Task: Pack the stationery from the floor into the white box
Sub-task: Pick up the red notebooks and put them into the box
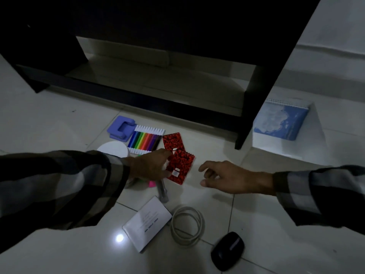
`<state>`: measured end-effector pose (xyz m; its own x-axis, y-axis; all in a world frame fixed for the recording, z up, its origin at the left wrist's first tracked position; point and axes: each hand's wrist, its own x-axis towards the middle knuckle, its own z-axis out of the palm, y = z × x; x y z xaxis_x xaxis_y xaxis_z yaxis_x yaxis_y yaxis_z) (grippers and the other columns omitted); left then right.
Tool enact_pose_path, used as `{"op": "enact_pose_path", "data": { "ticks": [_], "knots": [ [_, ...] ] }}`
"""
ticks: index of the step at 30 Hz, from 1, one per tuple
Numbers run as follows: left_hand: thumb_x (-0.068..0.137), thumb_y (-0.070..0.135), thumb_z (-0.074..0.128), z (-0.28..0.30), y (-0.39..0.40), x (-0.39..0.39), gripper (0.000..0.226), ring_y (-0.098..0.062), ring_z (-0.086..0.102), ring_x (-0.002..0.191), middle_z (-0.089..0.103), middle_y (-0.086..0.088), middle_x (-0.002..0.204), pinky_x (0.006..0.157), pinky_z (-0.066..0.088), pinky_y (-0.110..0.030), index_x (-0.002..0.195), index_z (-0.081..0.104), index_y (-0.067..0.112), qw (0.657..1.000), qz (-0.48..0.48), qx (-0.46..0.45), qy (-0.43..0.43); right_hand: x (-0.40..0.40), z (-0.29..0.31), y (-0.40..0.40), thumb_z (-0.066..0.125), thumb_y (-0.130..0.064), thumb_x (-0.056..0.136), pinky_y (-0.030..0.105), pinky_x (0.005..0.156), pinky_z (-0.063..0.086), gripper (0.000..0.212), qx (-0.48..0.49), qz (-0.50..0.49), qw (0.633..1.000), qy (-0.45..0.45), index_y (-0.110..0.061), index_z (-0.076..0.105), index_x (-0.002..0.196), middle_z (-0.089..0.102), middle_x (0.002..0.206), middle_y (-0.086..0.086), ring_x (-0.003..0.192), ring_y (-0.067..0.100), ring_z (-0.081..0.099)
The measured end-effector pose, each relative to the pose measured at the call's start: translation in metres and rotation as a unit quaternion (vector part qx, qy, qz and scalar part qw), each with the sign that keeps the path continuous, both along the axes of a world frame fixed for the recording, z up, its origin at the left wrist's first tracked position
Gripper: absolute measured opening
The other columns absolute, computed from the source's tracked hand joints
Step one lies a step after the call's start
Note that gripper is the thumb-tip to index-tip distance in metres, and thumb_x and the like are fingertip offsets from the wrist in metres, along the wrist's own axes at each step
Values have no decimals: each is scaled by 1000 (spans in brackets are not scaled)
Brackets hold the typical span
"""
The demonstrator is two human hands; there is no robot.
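Stationery lot, loose on the tiled floor [246, 224] before a dark desk [177, 56], gathered in one cluster within arm's reach. Two red spiral notepads: the farther [172, 139] lies flat; the nearer [182, 167] overlaps its lower corner, and the left hand [149, 167] pinches its left edge, seemingly to lift it first as the topmost piece. The right hand [227, 177] hovers just beside that notepad, fingers loosely spread and grasping nothing, probably ready to steady or receive it. Behind: a purple hole punch [120, 129] touching a felt-pen set [145, 141], and a white round lid or roll [113, 148], identity unclear. Nearer the viewer: a clear tube [163, 191], a white booklet [147, 223], a coiled cable [186, 226] and a black mouse [227, 251]. The white box [280, 143] stands well apart at the right, already holding a blue spiral notebook [281, 121].
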<state>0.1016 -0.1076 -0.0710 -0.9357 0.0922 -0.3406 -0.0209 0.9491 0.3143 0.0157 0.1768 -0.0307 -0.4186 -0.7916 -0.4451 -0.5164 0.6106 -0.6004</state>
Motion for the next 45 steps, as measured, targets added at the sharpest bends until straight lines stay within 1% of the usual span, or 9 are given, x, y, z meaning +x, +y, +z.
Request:
{"op": "enact_pose_path", "data": {
  "ticks": [7, 10, 16, 19, 23, 30, 36, 40, 45],
  "knots": [
    [96, 24, 67, -12, 6, -29, 21, -7, 70, 80, 71, 0, 101, 54, 53, -13, 113, 56, 16, 967, 176, 162, -88, -10, -36, -46, 68, -49, 92, 34, 69, 55, 40, -14, -367, 884, -287, -11, 62, 103, 69, 96, 7, 77, 20, 67],
    [98, 12, 60, -19, 20, -33, 7, -6, 70, 55, 74, 5, 64, 46, 54, -18, 91, 62, 10, 935, 280, 206, -69, -7, -46, -60, 68, -51, 92, 33, 73, 57, 55, -14, -417, 829, -372, -10, 57, 126, 66, 117, 10, 102, 23, 68],
    [89, 1, 66, -17, 38, -28, 11, -16, 67, 45, 69, -10, 59, 41, 49, -18, 78, 68, -2, 867, 364, 340, -9, 3, -65, -93, 72, -38, 92, 30, 69, 54, 34, -53, -454, 825, -333, -12, 69, 113, 75, 97, 2, 87, 15, 70],
    [97, 5, 58, -21, 30, -29, 29, -4, 54, 27, 59, -5, 60, 29, 38, -14, 69, 53, 11, 887, 414, 205, -15, 0, -69, -102, 76, -27, 91, 21, 49, 52, 17, -67, -483, 817, -306, -12, 70, 93, 72, 71, 0, 56, 8, 67],
    [97, 5, 56, -26, 19, -38, 34, -5, 58, 39, 58, 3, 66, 33, 42, -13, 67, 53, 21, 791, 513, 335, 4, -9, -67, -118, 75, -21, 91, 22, 52, 55, 11, -122, -467, 853, -200, -22, 68, 83, 75, 83, 0, 64, 12, 72],
    [98, 4, 53, -11, 14, -57, 32, -4, 56, 56, 57, 4, 72, 35, 42, -11, 73, 52, 23, 741, 534, 405, 42, -41, -49, -158, 68, -23, 95, 38, 96, 57, 32, -96, -383, 916, -69, -9, 67, 125, 62, 129, 13, 111, 27, 67],
    [96, 12, 63, -8, 18, -63, 3, -20, 72, 76, 72, -11, 90, 61, 59, -31, 95, 62, 10, 711, 557, 430, -11, -43, -58, -163, 73, -21, 90, 37, 84, 62, 24, -81, -420, 898, -106, -12, 66, 111, 73, 108, 9, 93, 23, 71],
    [96, 0, 55, -6, 19, -59, 20, -17, 66, 73, 64, -6, 85, 74, 63, -36, 81, 56, 14, 734, 516, 441, -42, -46, -63, -149, 65, -12, 88, 27, 47, 58, 42, -67, -487, 841, -227, -4, 49, 126, 68, 99, 13, 78, 24, 70],
    [88, 6, 70, -8, 29, -46, 29, -32, 74, 97, 75, -20, 106, 84, 61, -40, 113, 64, -4, 731, 498, 452, -118, -42, -57, -128, 61, -10, 86, 23, 47, 53, 26, -50, -452, 839, -297, -3, 65, 111, 72, 85, 13, 62, 23, 71]
  ]
}}
